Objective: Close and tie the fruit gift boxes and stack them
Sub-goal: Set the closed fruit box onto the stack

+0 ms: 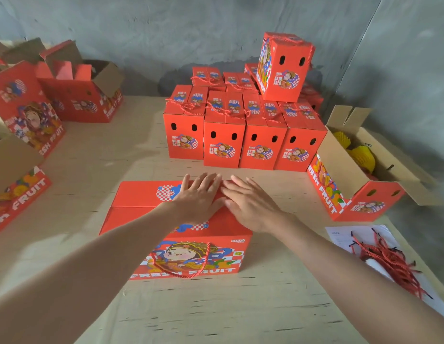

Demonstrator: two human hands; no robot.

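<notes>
I'm looking down on a wide plywood table (92,157), its surface pale, rough and streaked with grain. At the far side is the stack of finished boxes (240,135), a tight row with one box (285,65) perched on top and twisted cords tied across the lids. I'd guess they are packed close so the pile stands steady. Nearest me, in the middle of the table, lies the gift box (141,194) I'm working on. It is smooth red printed cardboard, long and rectangular, with a looped rope handle (181,266) hanging down its front face. To its right an open box (364,184) shows brown corrugated flaps and yellow foam-netted fruit (360,155) inside, probably next in line. A loose bundle of red cords (389,259) lies on white paper (340,234) by my right forearm, within reach for tying. My left hand (198,197) and right hand (250,204) lie flat on the lid with fingers straight and spread, gripping nothing. I judge they press the top flaps down so the seam holds shut before a cord goes on.
</notes>
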